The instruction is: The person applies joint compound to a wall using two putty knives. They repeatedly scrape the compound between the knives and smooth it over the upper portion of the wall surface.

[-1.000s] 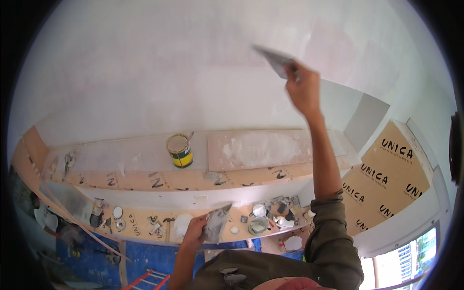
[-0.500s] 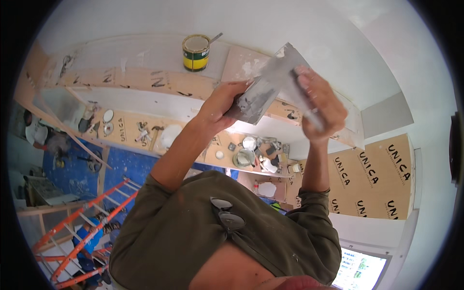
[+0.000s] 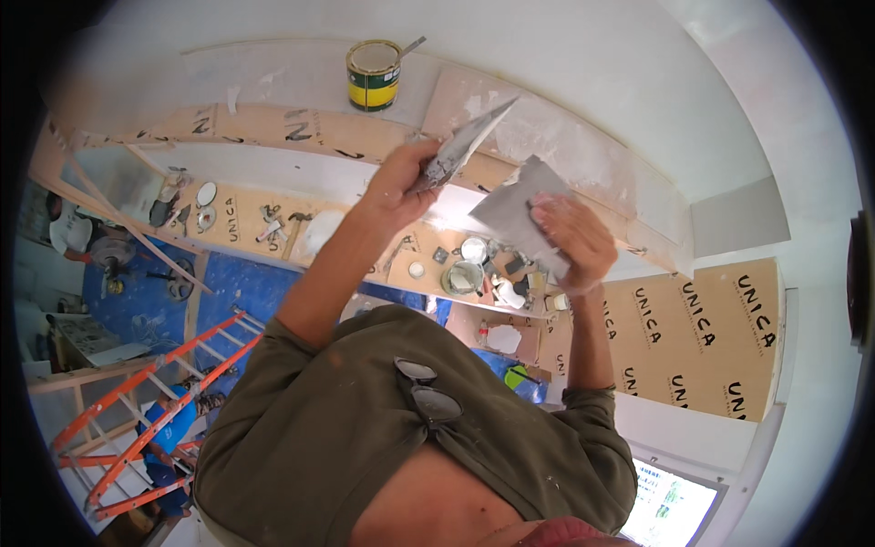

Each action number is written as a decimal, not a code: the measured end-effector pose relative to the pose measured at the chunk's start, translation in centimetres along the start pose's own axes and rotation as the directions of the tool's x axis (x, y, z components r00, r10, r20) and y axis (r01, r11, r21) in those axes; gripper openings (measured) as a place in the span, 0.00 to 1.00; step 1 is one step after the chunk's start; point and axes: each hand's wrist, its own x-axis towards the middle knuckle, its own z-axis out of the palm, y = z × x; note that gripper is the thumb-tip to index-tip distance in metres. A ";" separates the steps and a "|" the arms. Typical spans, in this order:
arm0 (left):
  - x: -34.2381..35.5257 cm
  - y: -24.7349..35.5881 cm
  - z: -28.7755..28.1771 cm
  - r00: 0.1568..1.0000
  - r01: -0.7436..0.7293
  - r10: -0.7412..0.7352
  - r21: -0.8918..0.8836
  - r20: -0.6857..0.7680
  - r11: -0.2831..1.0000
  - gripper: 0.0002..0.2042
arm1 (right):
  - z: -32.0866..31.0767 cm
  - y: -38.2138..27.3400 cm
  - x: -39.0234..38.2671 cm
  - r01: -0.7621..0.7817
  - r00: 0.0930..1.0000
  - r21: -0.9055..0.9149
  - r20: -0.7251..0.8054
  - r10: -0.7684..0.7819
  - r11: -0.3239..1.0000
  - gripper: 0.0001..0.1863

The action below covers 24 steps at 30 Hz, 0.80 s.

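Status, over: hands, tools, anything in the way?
Left hand gripping scraper. Right hand gripping second scraper, held apart. Can on shelf, clear of both hands.

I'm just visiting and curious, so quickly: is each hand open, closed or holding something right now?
Left hand: closed, holding a smeared flat blade.
Right hand: closed, holding a broad grey blade.

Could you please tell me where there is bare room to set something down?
On the upper shelf, the stretch just left of the yellow-and-green can looks free, as does the dusty board right of it, though the scraper in the left hand hides part. The lower shelf is crowded toward the right, around the bowl.
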 end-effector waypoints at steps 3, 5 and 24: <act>-1.3 1.0 4.3 0.953 -0.017 0.111 0.313 -0.284 0.950 0.11 | -2.5 0.2 1.2 -0.166 0.986 0.055 -0.016 0.167 0.985 0.14; -2.1 1.1 3.8 0.949 0.031 0.129 0.489 -0.289 0.872 0.11 | -3.2 0.4 3.8 -0.365 0.931 0.278 0.110 0.348 0.889 0.17; -7.2 -6.0 -4.7 0.720 0.565 -0.389 0.161 -0.574 0.809 0.08 | 4.6 4.3 3.5 -0.605 0.350 0.163 0.933 0.077 0.779 0.15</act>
